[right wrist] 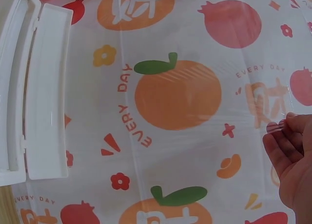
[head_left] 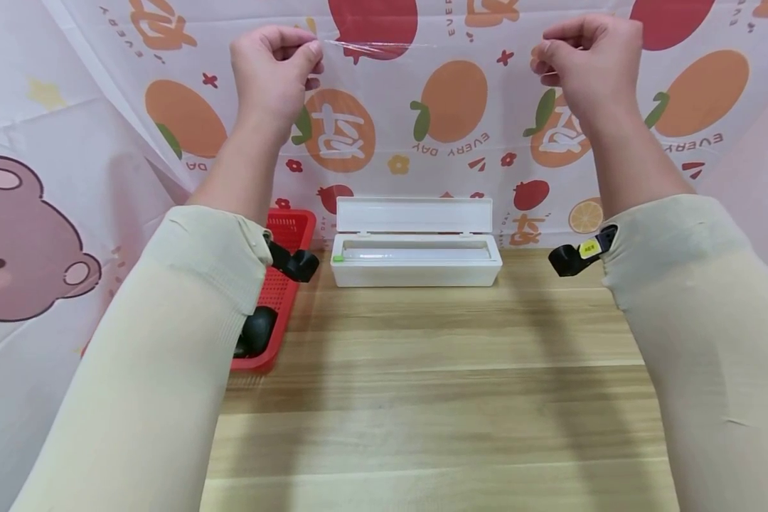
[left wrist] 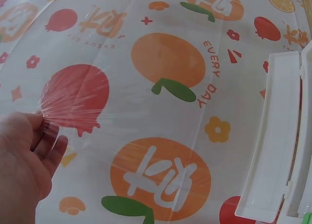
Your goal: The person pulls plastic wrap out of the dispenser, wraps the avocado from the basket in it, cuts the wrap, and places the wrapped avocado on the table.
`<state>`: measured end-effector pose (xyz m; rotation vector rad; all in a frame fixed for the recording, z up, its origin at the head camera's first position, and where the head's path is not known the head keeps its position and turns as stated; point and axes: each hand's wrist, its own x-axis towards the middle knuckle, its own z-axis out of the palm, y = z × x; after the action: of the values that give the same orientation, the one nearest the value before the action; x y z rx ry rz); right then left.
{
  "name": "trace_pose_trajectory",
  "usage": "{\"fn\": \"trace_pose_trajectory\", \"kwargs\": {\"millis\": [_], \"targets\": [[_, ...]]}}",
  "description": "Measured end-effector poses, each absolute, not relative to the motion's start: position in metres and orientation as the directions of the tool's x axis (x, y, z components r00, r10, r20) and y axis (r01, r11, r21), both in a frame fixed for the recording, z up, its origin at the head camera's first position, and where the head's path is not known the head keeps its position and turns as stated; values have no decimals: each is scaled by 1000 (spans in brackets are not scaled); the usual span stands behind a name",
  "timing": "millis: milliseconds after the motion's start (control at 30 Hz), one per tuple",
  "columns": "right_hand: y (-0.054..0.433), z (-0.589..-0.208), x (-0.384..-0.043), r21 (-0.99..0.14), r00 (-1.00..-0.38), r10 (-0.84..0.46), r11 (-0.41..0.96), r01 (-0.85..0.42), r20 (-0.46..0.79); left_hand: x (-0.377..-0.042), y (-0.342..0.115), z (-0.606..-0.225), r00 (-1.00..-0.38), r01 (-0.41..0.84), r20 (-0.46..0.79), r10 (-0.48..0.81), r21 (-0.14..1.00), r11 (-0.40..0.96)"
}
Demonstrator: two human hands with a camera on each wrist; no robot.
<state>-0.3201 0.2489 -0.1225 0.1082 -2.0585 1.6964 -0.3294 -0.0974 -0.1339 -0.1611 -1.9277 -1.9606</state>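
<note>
Keeping the clear film (head_left: 379, 47) smooth between the left hand (head_left: 275, 67) and right hand (head_left: 594, 65), each pinching an edge, likely needs even, gentle tension, well clear of the open white box (head_left: 416, 274) below them.

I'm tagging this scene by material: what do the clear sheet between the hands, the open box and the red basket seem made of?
Clear sheet: thin, glossy plastic film; the printed backdrop shows through and fine creases gather at the left hand.
Open box: probably hard plastic, smooth satin white, with crisp edges.
Red basket: likely moulded plastic, slightly shiny, with regular holes.
</note>
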Motion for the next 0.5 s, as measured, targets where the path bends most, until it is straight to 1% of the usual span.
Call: {"fn": "trace_pose_trajectory", "kwargs": {"millis": [267, 400, 500], "targets": [[254, -120, -315, -912, -885, 239, 203, -357, 400, -324, -94, -129, -907, 387, 386, -170, 922, 26], [258, -122, -310, -907, -883, 221, 177, -382, 415, -320, -93, -128, -907, 394, 394, -148, 919, 34], [261, -124, -304, -901, -880, 202, 146, -408, 431, -316, -92, -127, -909, 398, 396, -130, 917, 14]]}}
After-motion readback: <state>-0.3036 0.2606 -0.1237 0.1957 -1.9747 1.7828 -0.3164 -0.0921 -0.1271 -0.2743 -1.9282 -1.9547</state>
